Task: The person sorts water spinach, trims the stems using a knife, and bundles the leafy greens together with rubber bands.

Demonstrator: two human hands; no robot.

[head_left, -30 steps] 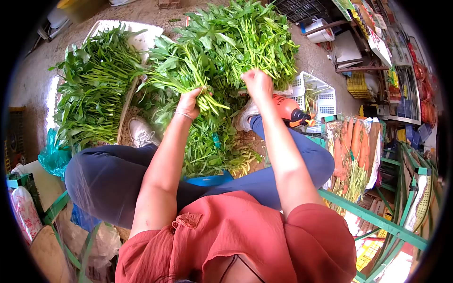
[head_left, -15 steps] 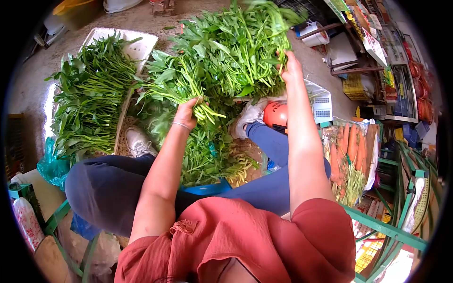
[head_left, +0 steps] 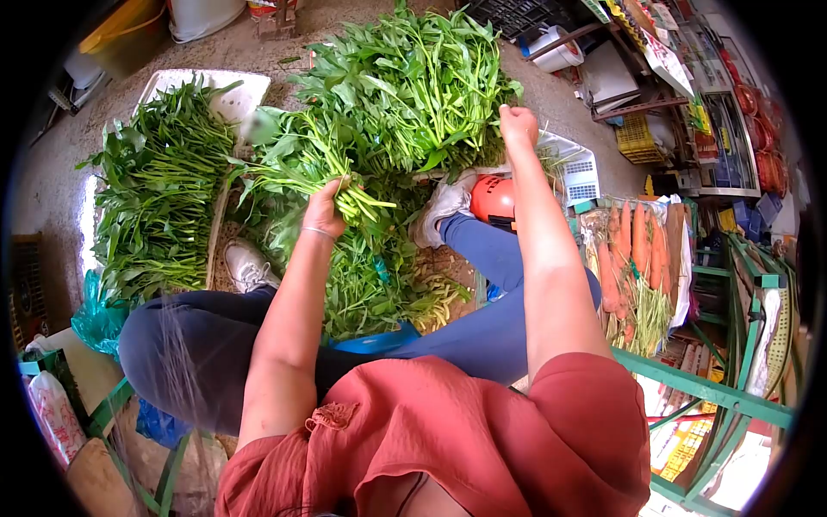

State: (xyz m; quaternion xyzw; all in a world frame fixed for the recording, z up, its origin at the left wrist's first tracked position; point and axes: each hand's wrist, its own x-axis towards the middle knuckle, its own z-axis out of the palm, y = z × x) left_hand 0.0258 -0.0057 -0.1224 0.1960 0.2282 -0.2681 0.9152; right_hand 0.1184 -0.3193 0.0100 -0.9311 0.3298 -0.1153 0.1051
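Note:
My left hand (head_left: 324, 208) is closed round the stems of a bunch of water spinach (head_left: 301, 164), leaves toward the upper left and cut stem ends to the right. At the right edge of a big heap of the same greens (head_left: 413, 86), my right hand (head_left: 519, 127) is closed with fingers curled. Whether anything is in it is hidden. Below the held bunch, loose greens (head_left: 357, 293) lie between my legs. To the left, more bunches (head_left: 164, 189) are stacked in rows on a white foam tray (head_left: 245, 93).
An orange-red round object (head_left: 493, 200) sits beside my shoe (head_left: 444, 211). On the right, carrots (head_left: 639, 241) lie near a green metal frame (head_left: 706, 392). A teal plastic bag (head_left: 99, 319) is at the left, and a white bucket (head_left: 558, 50) stands behind.
My right hand no longer visibly grips the greens at the heap's right edge; those greens now rest on the heap. My left hand keeps its bunch. The view has shifted slightly.

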